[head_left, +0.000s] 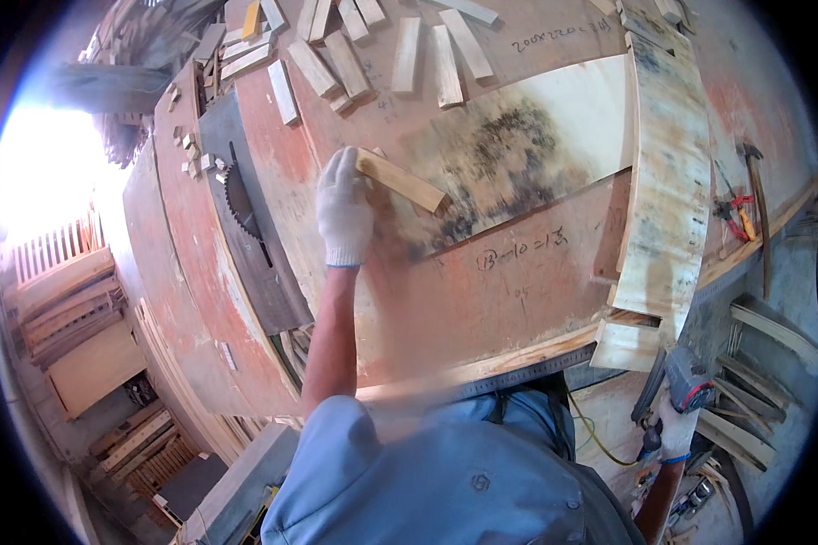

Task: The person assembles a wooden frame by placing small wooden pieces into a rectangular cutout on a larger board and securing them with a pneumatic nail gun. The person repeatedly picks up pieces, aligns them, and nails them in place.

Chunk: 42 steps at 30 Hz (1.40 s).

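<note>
Overhead, head view: table-saw bench [518, 300], top of worn red-brown board with pencilled marks and patches of bare wood. Circular saw blade [239, 202] standing up through a slot in a grey metal insert [264, 272], teeth exposed, toward the left part of the bench. Small offcut cubes [194, 154] scattered just beyond the insert.

Left hand [344, 211], in white knit glove with blue cuff, closed around the near end of a short pale wooden block [402, 179]; block lying flat on the bench, angled away to the right, just right of the blade and apart from it. Under and beyond the block, a mould-stained plywood sheet [536, 145]; a second curved plywood strip [668, 182] crossing its right end and overhanging the near edge.

Far side of the bench: row of cut wooden blocks [382, 54] laid side by side. Right edge: hammer [756, 209] and red-handled pliers [736, 213].

Right hand [674, 431], gloved, low beside the bench near a power tool [686, 377]; grip not discernible.

Room: stacked timber [73, 309] at left, strong glare from an opening [36, 173] at upper left.
</note>
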Motion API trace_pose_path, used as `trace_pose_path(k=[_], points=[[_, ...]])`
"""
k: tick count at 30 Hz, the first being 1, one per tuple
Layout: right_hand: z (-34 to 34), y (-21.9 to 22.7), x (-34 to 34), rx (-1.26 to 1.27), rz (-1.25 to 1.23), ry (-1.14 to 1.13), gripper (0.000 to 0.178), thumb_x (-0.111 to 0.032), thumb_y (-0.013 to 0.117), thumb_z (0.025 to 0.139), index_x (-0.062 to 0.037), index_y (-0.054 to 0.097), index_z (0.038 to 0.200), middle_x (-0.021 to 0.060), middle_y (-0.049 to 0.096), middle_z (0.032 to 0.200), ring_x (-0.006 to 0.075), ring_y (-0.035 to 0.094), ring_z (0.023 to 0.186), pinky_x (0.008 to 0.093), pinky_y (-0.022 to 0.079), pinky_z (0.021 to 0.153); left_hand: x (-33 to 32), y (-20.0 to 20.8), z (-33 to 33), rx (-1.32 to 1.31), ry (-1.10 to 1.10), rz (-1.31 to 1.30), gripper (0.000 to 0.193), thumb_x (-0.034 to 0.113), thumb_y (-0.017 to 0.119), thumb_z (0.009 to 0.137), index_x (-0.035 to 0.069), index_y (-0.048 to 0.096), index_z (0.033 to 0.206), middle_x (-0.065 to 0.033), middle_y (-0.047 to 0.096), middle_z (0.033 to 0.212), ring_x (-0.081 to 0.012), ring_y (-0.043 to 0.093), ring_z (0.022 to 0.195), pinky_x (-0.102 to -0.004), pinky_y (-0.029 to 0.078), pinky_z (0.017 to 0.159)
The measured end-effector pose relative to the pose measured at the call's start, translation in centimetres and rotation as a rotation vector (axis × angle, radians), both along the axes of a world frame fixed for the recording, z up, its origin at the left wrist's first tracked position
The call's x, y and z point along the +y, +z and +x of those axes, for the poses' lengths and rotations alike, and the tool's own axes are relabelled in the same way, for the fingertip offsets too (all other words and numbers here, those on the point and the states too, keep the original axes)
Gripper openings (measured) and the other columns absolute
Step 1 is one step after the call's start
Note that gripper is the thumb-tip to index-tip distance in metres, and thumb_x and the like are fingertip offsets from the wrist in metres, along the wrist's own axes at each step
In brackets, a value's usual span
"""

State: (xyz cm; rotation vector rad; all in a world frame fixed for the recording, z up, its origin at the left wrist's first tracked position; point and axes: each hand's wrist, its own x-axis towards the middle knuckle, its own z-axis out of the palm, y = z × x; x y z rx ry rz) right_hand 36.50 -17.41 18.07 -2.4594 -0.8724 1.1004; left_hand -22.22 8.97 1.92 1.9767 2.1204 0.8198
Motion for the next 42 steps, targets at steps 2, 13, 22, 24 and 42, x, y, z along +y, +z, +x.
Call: trace_pose_path(k=[2, 13, 22, 24, 42], points=[[0.1, -0.1, 0.2, 0.017, -0.038, -0.058, 0.020, -0.012, 0.071, 0.096, -0.0038, 0.064, 0.113, 0.0042, 0.067, 0.084, 0.0144, 0.065, 0.068, 0.0349, 0.053, 0.063, 0.3, 0.9, 0.5, 0.214, -0.162, 0.006, 0.046, 0.004, 0.062, 0.091, 0.009, 0.062, 0.138, -0.0153, 0.061, 0.143, -0.0386, 0.053, 0.137, -0.0456, 0.044, 0.115], [-0.6, 0.5, 0.5, 0.038, 0.050, 0.032, 0.015, -0.011, 0.073, 0.094, -0.0032, 0.065, 0.104, 0.0037, 0.068, 0.080, 0.0143, 0.064, 0.068, 0.0345, 0.052, 0.064, 1.7, 2.0, -0.7, -0.651, -0.102, -0.459, 0.041, 0.010, 0.068, 0.090, 0.006, 0.066, 0.130, -0.0179, 0.068, 0.124, -0.0357, 0.060, 0.125, -0.0430, 0.045, 0.111], [4.0, -2.8, -3.4, 0.011, 0.035, 0.090, 0.023, -0.007, 0.070, 0.096, -0.0029, 0.066, 0.118, 0.0033, 0.068, 0.088, 0.0144, 0.066, 0.078, 0.0326, 0.053, 0.071, 5.2, 5.6, 0.0, 0.408, 0.132, 0.051, 0.040, 0.007, 0.065, 0.093, 0.006, 0.065, 0.133, -0.0179, 0.070, 0.123, -0.0362, 0.065, 0.112, -0.0471, 0.051, 0.099], [5.0, -3.6, -4.4, -0.017, 0.069, 0.106, 0.023, -0.008, 0.072, 0.096, -0.0023, 0.068, 0.117, 0.0039, 0.071, 0.093, 0.0155, 0.068, 0.085, 0.0334, 0.054, 0.078, 7.2, 3.2, 1.5, 0.251, 0.062, 0.064, 0.042, 0.015, 0.066, 0.095, 0.007, 0.063, 0.135, -0.0198, 0.070, 0.123, -0.0373, 0.064, 0.116, -0.0489, 0.050, 0.102], [4.9, -5.3, -5.9, -0.081, 0.039, 0.129, 0.031, -0.012, 0.075, 0.091, -0.0044, 0.068, 0.121, 0.0053, 0.073, 0.102, 0.0188, 0.069, 0.091, 0.0378, 0.056, 0.081, 12.3, 3.5, 8.0, -0.753, -0.118, -0.388, 0.041, 0.027, 0.064, 0.093, -0.001, 0.076, 0.120, -0.0078, 0.073, 0.100, -0.0184, 0.067, 0.086, -0.0361, 0.052, 0.076]])
